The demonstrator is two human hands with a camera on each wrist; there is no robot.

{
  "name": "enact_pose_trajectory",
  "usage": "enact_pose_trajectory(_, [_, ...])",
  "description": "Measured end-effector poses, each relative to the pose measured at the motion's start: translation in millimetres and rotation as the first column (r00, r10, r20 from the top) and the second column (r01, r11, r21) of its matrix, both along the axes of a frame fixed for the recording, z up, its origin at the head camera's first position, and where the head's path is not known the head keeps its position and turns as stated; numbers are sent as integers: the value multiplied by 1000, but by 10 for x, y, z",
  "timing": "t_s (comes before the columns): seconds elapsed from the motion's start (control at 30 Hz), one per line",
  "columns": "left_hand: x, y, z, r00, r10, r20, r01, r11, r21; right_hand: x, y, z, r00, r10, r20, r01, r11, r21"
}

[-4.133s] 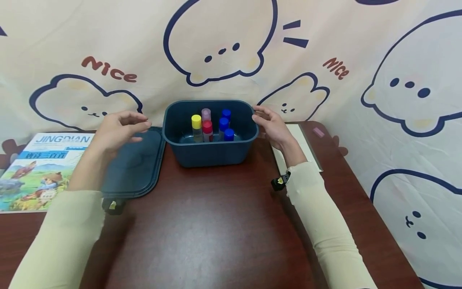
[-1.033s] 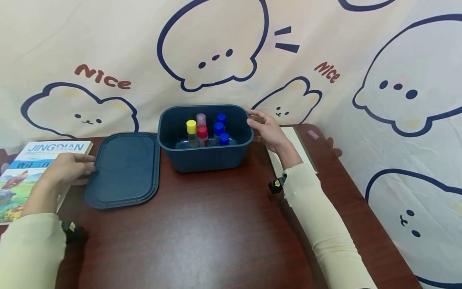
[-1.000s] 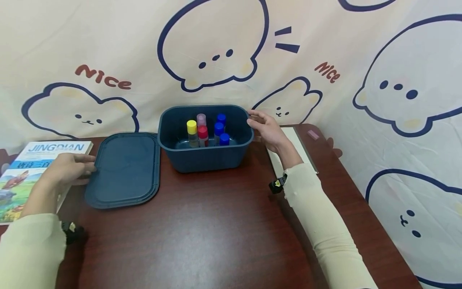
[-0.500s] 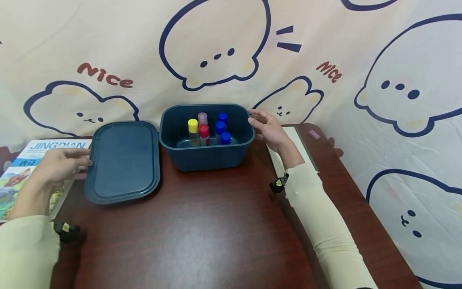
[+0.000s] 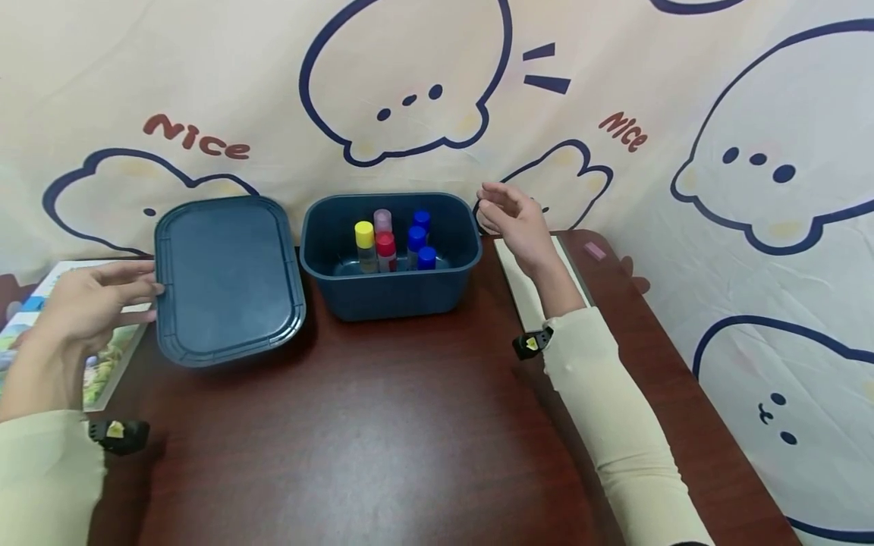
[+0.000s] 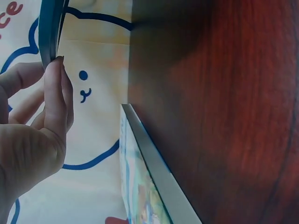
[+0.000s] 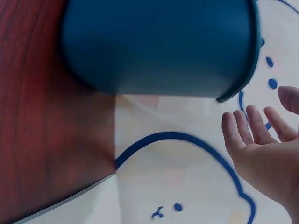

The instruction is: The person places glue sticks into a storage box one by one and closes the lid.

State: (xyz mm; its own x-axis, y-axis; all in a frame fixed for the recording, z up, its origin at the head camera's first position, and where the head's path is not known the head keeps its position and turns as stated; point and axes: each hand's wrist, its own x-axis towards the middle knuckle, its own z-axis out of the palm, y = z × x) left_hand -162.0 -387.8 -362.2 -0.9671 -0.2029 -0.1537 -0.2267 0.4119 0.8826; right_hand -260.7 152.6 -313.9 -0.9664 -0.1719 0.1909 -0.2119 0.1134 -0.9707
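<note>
My left hand [image 5: 95, 303] pinches the left edge of a dark blue plastic lid [image 5: 228, 277], which is raised off the table. In the left wrist view the lid [image 6: 52, 32] shows edge-on between thumb and fingers [image 6: 55, 88]. Right of it stands a dark blue bin [image 5: 389, 296] holding several small capped bottles: one yellow-capped bottle [image 5: 366, 246], a red one [image 5: 386, 250], a light purple one [image 5: 382, 221] and blue-capped ones [image 5: 416, 239]. Beside the bin's right rim, my right hand [image 5: 522, 227] hovers with relaxed fingers, holding nothing; the right wrist view shows a gap between fingertips and bin [image 7: 159, 46].
A children's book [image 5: 112, 364] lies at the left under my left hand. On the right a pale flat board or pad [image 5: 522, 292] lies beneath my right forearm, and a small pink piece [image 5: 595, 251] sits near the corner. A printed cloth [image 5: 410, 45] hangs behind the table.
My left hand has reached the lid's left edge and lifted it from the table, its left side coming up. My right hand has left the bin's rim and risen slightly.
</note>
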Motion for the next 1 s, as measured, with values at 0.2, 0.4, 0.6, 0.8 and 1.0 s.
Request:
enact_pose_trajectory(0.2, [85,2,84,995,88,-50,-78,983,168,119,-137,155,997,63,-44,-66,994,-85])
enact_pose_trajectory(0.4, [151,11,120,971,201,-126,-122,879,461,232,-327,218,978,209,-9,-207,960,-188])
enact_pose_trajectory(0.6, [163,43,128,948,272,-168,-123,796,593,296,-570,230,960,280,11,-273,943,-189])
enact_pose_trajectory(0.8, [150,121,191,926,323,-197,-92,697,711,346,-801,201,934,358,18,-348,918,-189])
enact_pose_trajectory(1.0, [98,240,277,911,331,-247,5,590,807,394,-1004,196,908,419,6,-410,891,-197])
